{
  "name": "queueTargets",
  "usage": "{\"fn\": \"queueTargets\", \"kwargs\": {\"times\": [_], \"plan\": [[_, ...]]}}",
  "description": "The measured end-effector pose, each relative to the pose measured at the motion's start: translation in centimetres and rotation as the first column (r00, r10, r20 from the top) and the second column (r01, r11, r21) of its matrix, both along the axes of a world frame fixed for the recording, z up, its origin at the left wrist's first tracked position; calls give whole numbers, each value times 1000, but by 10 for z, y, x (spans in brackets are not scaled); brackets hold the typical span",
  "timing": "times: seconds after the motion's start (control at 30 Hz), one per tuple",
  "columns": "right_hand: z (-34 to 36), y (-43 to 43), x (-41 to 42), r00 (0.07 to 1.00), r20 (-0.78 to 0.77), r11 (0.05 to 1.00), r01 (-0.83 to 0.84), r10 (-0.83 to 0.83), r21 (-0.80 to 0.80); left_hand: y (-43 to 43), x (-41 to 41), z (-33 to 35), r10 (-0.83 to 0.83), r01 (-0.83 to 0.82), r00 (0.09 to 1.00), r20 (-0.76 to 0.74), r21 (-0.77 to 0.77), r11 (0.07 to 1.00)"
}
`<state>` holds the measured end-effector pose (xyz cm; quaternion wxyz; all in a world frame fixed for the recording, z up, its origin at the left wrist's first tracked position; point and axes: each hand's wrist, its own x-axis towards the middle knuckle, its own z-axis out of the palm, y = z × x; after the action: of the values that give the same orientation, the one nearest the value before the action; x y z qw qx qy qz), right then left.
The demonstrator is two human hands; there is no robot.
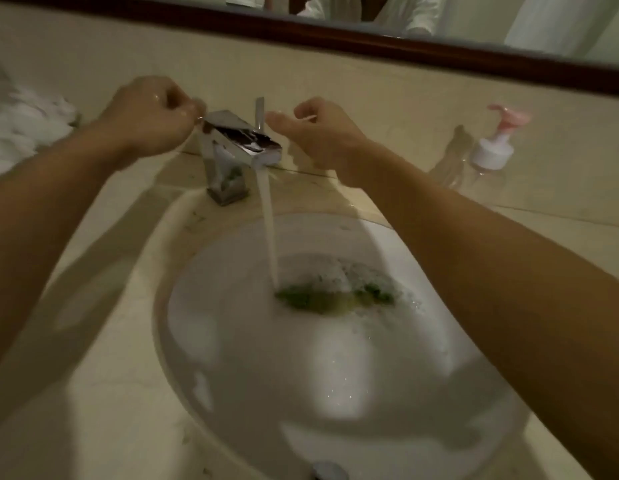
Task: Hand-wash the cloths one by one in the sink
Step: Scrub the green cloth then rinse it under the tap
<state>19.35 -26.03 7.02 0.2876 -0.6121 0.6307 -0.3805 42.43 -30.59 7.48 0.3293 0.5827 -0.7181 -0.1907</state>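
both bare forearms reach forward and up over the sink (231, 341), one on each side of the basin, with the hands raised to the level of the chrome tap (242, 143). the left hand (152, 116) is left of the tap, back of the hand up, wet and shiny, its fingers curled in tight with the fingertips close to the rear end of the tap's flat top. motion blur hides whether they touch it or pinch anything. the right hand (318, 133) is right of the tap, just beside the upright lever (259, 112), wrist bent, thumb stretched towards the lever and the other fingers folded into the palm. a thin pale sliver shows at its knuckles, and i cannot tell whether that is something it grips. the two hands are apart, with the tap between them. a stream of water (268, 230) runs from the spout down into the basin, which holds water. the stream lands on a green cloth (301, 296) lying low in the bowl at the far side, partly under white foam (335, 275). more white cloths (24, 126) lie heaped on the counter (110, 393) at the far left, against the wall. on the right of the counter, well apart from the sink, a clear pump bottle (491, 150) with a pink head stands upright. a mirror (508, 26) in a dark frame runs along the wall above.
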Motion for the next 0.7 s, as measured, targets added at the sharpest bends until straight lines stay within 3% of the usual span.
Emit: {"fn": "queueTargets", "kwargs": {"times": [0.2, 0.4, 0.7], "plan": [[10, -44, 26, 972, -172, 973, -129, 163, 191, -22, -12, 5, -249, 242, 967, 48, 125, 962], [2, -58, 29, 983, 4, 979, -183, 183, 90, -40, -8, -6, -283, 280, 959, -8, 158, 947], [6, -49, 28, 971, -13, 965, -236, 239, 117, -27, -14, 1, -259, 249, 962, 86, 118, 961]]}}
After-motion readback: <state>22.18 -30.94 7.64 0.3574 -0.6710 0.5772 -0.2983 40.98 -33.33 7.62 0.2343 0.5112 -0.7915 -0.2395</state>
